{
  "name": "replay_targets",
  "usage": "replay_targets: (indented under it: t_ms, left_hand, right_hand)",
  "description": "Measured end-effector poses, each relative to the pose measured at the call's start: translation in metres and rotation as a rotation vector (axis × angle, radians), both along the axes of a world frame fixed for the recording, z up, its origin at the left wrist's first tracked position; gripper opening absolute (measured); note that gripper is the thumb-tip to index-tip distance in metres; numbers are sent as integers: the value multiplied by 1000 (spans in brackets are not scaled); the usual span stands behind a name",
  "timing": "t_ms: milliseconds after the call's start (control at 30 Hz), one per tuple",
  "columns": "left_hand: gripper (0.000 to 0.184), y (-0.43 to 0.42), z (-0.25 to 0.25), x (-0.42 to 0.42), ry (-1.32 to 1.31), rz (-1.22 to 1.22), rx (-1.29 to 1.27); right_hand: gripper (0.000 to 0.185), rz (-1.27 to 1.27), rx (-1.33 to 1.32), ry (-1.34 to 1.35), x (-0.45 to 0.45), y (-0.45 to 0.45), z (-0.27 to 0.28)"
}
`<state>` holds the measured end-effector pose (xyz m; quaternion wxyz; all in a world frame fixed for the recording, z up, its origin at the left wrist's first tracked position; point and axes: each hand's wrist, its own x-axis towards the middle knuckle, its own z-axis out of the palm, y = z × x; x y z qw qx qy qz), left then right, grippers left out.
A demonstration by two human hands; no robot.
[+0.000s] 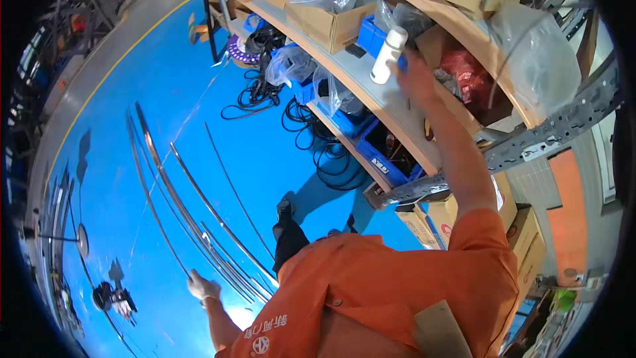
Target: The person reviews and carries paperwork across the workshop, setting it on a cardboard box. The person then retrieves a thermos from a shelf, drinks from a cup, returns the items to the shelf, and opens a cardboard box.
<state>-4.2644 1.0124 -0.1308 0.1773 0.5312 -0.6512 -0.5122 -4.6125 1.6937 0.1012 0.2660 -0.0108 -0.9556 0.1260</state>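
Note:
My right hand (417, 79) reaches over the shelf on the right, its fingers closed around the side of a white bottle (388, 57) with a white cap. The bottle is tilted in view, its base close to the grey shelf surface (361, 69); whether it touches is unclear. My left hand (203, 288) hangs low over the blue floor. A thin dark rod (156, 209) runs up to its fingertips, but I cannot make out whether the fingers grip it. Beside that hand, several long metal strips (218, 252) lie on the floor.
Cardboard boxes (329, 24), clear plastic bags (288, 65) and a blue bin (387, 159) fill the shelving. Black cables (331, 159) trail from it onto the floor. A red plastic bag (467, 76) sits behind my right arm. A perforated metal beam (556, 129) borders the shelf.

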Motion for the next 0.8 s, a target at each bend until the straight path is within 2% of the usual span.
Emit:
replay_targets:
  t_ms: [33, 100, 167, 200, 267, 333, 467, 600, 700, 800]
  left_hand:
    - [39, -10, -32, -16, -33, -54, 6]
    - [39, -19, -79, -42, -113, -145, 22]
    - [41, -14, -98, -89, 28, -85, 298]
    - [41, -13, -90, -113, 27, -92, 299]
    - [47, -4, -48, -167, -124, -452, 76]
    - [52, 7, -13, -212, -283, -805, -145]
    - [52, 18, 11, -273, -161, -787, -79]
    - [48, 24, 2, -306, -249, -821, -127]
    - [47, 44, -5, -319, -277, -850, -153]
    - [43, 77, 4, -349, -139, -881, -124]
  right_hand:
    - [58, -109, 48, 41, -31, 3, 2]
    - [70, -331, 223, -58, -97, 32, -10]
    - [71, -381, 205, -119, -121, 32, 5]
    - [73, -423, 169, -180, -134, 31, 8]
    - [76, -514, 89, -315, -149, 33, 7]
    - [77, -556, 65, -341, -161, 47, -3]
    - [79, -642, -11, -375, -187, 65, -14]
    - [79, -382, 36, -440, -162, 46, 1]
    - [75, -392, 83, -419, -153, 42, -12]
    - [62, -274, 335, -482, -121, -23, 28]
